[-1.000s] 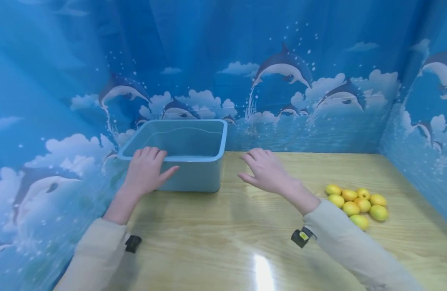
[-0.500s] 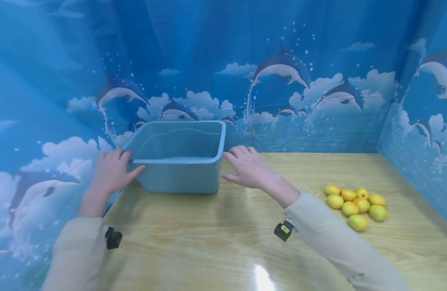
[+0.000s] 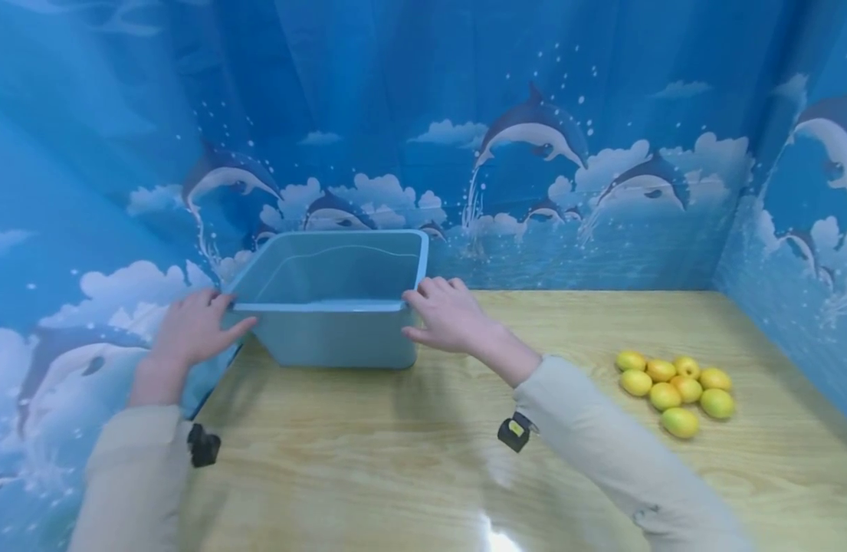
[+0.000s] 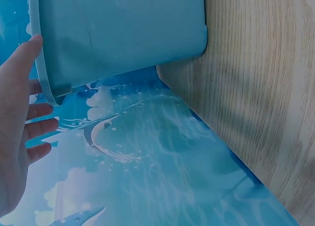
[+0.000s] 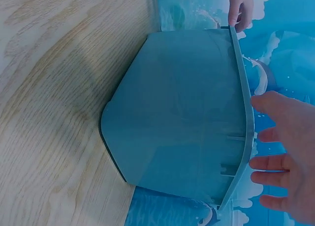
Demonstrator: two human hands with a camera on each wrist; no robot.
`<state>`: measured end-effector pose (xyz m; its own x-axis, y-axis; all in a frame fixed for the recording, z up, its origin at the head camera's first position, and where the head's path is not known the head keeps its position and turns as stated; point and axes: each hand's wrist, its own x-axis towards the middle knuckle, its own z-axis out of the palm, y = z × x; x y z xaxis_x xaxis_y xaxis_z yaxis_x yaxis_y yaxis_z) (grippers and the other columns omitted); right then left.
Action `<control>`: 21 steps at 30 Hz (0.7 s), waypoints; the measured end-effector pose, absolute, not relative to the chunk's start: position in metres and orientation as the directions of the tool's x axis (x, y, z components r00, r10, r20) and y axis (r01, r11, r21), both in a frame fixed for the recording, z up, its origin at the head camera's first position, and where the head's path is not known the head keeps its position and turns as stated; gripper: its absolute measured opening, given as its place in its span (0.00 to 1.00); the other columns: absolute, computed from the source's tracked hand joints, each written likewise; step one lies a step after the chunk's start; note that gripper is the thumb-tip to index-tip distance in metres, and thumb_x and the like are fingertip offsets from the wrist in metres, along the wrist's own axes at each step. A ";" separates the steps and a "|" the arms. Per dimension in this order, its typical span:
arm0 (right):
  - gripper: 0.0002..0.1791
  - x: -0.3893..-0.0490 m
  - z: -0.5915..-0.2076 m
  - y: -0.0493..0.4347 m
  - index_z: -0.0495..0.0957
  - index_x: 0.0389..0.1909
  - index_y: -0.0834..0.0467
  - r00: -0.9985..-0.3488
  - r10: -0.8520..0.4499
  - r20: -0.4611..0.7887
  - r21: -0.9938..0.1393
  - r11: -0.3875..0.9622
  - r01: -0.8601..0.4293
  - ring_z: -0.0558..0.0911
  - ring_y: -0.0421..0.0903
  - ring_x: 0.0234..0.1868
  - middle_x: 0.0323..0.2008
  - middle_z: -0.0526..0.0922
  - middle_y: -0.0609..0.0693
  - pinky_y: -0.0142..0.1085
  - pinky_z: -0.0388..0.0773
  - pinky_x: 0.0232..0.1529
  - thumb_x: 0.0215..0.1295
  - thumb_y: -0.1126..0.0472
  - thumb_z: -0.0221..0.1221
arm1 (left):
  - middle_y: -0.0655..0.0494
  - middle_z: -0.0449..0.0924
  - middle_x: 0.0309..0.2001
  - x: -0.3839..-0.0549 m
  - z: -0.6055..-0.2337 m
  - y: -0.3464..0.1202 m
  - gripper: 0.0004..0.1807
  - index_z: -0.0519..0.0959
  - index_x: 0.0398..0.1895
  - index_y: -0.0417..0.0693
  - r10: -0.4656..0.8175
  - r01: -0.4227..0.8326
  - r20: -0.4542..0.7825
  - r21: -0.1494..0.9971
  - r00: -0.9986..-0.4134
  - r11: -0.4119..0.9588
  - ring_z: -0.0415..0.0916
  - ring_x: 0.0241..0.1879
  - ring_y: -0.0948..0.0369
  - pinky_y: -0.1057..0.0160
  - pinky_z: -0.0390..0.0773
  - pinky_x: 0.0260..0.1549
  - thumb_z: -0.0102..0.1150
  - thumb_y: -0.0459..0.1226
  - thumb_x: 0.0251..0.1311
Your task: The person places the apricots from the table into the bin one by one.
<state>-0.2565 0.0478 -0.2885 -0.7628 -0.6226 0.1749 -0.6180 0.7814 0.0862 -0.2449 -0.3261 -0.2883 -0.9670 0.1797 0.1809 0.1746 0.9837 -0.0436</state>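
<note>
A blue-grey plastic bin (image 3: 340,337) stands at the back left of the wooden table. My left hand (image 3: 188,331) is at its front left corner. In the left wrist view the left thumb (image 4: 30,51) touches the rim, while the other fingers lie spread beside and partly behind it. My right hand (image 3: 447,316) is at the front right corner, fingertips at the rim and thumb lower, beside the wall. The right wrist view shows the right fingers (image 5: 271,162) spread and fairly straight along the rim.
Several yellow-orange fruits (image 3: 678,387) lie grouped on the wooden table (image 3: 368,452) at the right. Blue curtains (image 3: 395,92) with dolphins enclose the back and both sides. The bin's left side is close to the left curtain.
My left hand has moved left from the bin's front to its left corner. My right hand has moved left up to the right corner. The bin appears to have stayed put.
</note>
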 end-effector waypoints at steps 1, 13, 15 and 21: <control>0.31 -0.257 -0.289 0.047 0.68 0.62 0.51 -0.766 -0.618 0.175 0.088 0.785 -0.613 0.70 0.48 0.49 0.46 0.72 0.50 0.42 0.68 0.45 0.63 0.38 0.52 | 0.24 0.63 0.54 -0.245 -0.289 -0.327 0.42 0.64 0.60 0.26 0.174 0.169 0.177 -0.040 -0.969 0.985 0.61 0.53 0.32 0.34 0.60 0.52 0.40 0.60 0.64; 0.26 -0.264 -0.293 0.047 0.69 0.61 0.47 -0.767 -0.609 0.200 0.086 0.791 -0.606 0.68 0.45 0.38 0.39 0.70 0.48 0.37 0.62 0.33 0.64 0.43 0.54 | 0.26 0.66 0.51 -0.249 -0.288 -0.329 0.37 0.66 0.57 0.27 0.160 0.153 0.166 -0.054 -0.973 0.987 0.64 0.50 0.34 0.35 0.63 0.48 0.47 0.55 0.64; 0.25 -0.264 -0.293 0.047 0.69 0.60 0.46 -0.767 -0.609 0.201 0.099 0.792 -0.603 0.68 0.45 0.37 0.38 0.70 0.48 0.37 0.62 0.32 0.64 0.43 0.53 | 0.27 0.68 0.49 -0.250 -0.288 -0.329 0.35 0.67 0.56 0.27 0.162 0.153 0.171 -0.061 -0.972 0.986 0.66 0.48 0.35 0.36 0.65 0.46 0.49 0.53 0.64; 0.22 -0.266 -0.293 0.048 0.70 0.60 0.46 -0.759 -0.615 0.216 0.111 0.787 -0.606 0.67 0.44 0.33 0.35 0.69 0.47 0.36 0.59 0.30 0.66 0.46 0.52 | 0.29 0.71 0.46 -0.251 -0.288 -0.326 0.31 0.70 0.53 0.28 0.163 0.153 0.190 -0.065 -0.968 0.986 0.68 0.45 0.37 0.37 0.68 0.42 0.51 0.50 0.63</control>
